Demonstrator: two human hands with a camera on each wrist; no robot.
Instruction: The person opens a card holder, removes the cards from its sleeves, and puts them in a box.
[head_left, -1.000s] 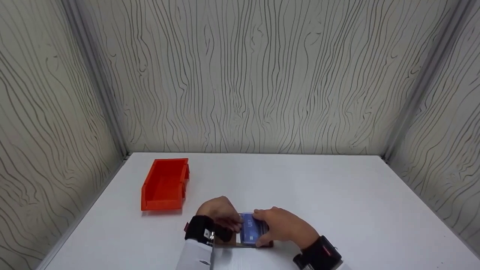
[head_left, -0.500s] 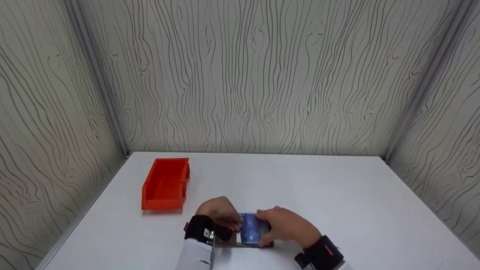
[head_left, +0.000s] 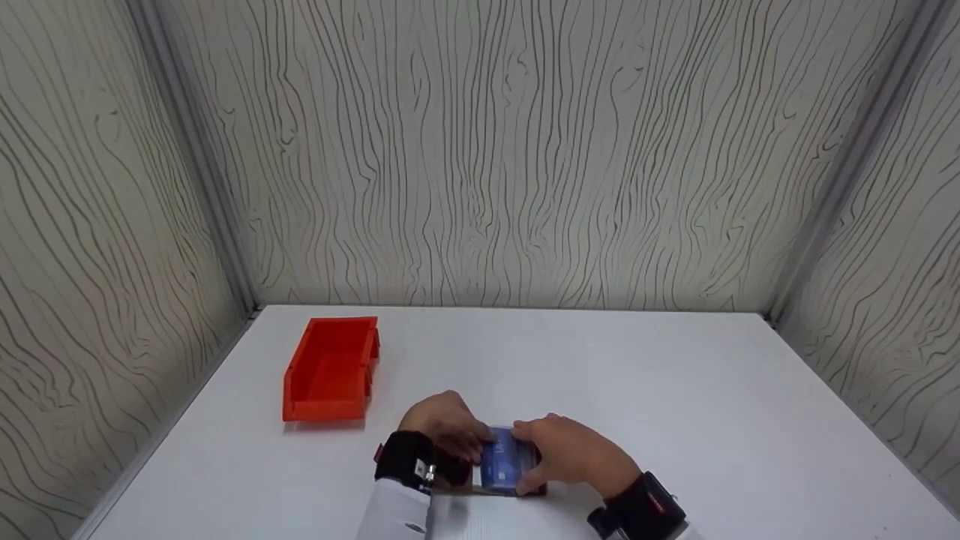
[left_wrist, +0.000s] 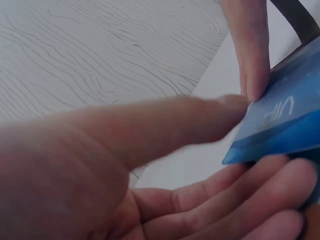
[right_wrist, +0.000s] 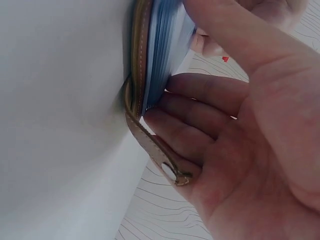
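Note:
A card holder (right_wrist: 139, 55) with a brown stitched cover and a thick stack of clear sleeves lies on the table before me. On top shows a blue card (head_left: 501, 469) marked VIP. My left hand (head_left: 446, 426) is at the card's left edge, thumb over it and the other fingers curled underneath, pinching that edge. From the other side my right hand (head_left: 576, 454) grips the stack, its thumb at the near edge and fingers at the far edge. A strap (right_wrist: 150, 142) with a snap button hangs out by the right fingers. The left hand partly covers the cover's left half.
An orange-red open-front bin (head_left: 330, 371) stands at the back left of the white table (head_left: 675, 397). Pale wood-grain panels (head_left: 480, 157) enclose the table at the back and sides. Black straps with cameras sit on both wrists.
My left hand has shifted slightly right, its thumb now farther over the card's edge and partly covering the lettering. The right hand has barely moved and still holds the stack.

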